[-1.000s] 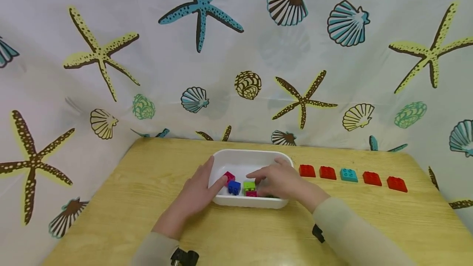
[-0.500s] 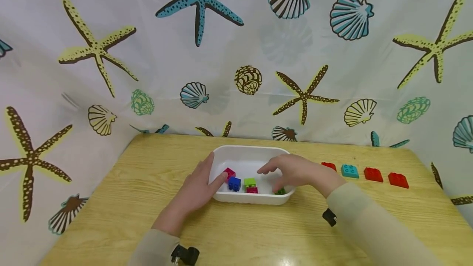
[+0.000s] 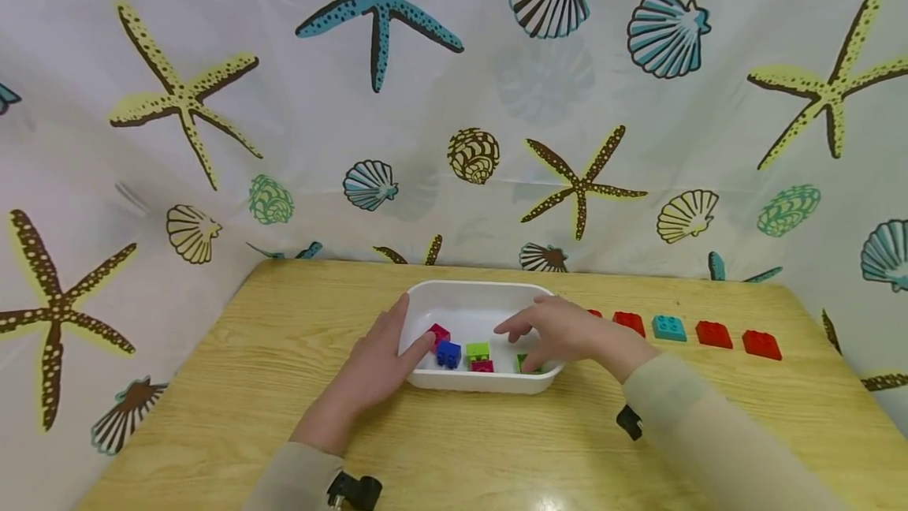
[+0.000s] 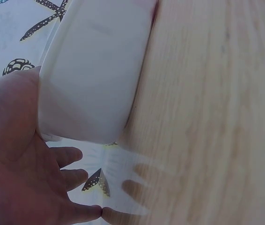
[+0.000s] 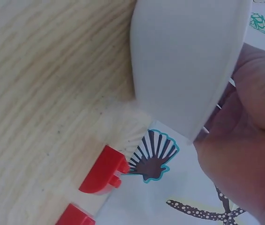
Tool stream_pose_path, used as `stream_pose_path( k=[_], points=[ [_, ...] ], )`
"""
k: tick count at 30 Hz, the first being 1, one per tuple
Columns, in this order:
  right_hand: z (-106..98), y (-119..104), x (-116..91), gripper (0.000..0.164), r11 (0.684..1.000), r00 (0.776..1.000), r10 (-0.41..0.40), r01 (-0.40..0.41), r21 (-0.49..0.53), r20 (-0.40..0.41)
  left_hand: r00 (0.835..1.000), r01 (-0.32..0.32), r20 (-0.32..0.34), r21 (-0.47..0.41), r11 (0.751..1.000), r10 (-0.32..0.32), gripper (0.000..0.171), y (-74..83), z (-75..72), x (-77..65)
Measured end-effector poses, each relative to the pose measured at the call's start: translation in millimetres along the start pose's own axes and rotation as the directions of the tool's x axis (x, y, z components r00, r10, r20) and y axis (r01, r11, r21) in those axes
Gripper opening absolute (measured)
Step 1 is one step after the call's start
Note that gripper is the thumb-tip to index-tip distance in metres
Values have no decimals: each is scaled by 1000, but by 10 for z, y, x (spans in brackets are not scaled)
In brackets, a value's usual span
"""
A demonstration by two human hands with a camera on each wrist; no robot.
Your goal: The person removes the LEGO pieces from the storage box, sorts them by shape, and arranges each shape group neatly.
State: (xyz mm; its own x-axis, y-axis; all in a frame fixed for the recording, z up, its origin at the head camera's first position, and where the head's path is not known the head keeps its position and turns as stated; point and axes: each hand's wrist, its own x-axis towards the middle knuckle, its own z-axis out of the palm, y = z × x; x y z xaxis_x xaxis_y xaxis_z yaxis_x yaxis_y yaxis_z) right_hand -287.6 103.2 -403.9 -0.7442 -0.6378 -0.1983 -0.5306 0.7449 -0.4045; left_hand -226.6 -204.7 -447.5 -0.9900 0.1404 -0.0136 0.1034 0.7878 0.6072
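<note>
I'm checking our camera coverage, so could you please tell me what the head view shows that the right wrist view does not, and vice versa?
Only the head view shows the left hand, the turquoise brick, and, inside the white tray, the blue brick, lime brick, green brick and pink bricks. Only the right wrist view shows whole the red brick nearest the tray, mostly hidden in the head view. Both show the right hand, the tray, the wooden table and the patterned backdrop.

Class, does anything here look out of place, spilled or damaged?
Nothing looks spilled or damaged, and the bin sits upright. Only the turquoise block stands out, in a row of red blocks; perhaps deliberate.
</note>
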Motion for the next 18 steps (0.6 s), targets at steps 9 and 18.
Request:
stream_pose_path(
  k=[9, 18],
  points=[
    [126, -3, 46, 58, 999, 983, -28, 32, 21, -183, 1000, 6, -1, -3, 1000, -6, 95, 0, 10, 1],
    [178, -90, 123, 62, 993, 982, -61, 77, 85, -179, 1000, 5, -1, 1, 1000, -5, 94, -15, 22, 14]
  ],
)
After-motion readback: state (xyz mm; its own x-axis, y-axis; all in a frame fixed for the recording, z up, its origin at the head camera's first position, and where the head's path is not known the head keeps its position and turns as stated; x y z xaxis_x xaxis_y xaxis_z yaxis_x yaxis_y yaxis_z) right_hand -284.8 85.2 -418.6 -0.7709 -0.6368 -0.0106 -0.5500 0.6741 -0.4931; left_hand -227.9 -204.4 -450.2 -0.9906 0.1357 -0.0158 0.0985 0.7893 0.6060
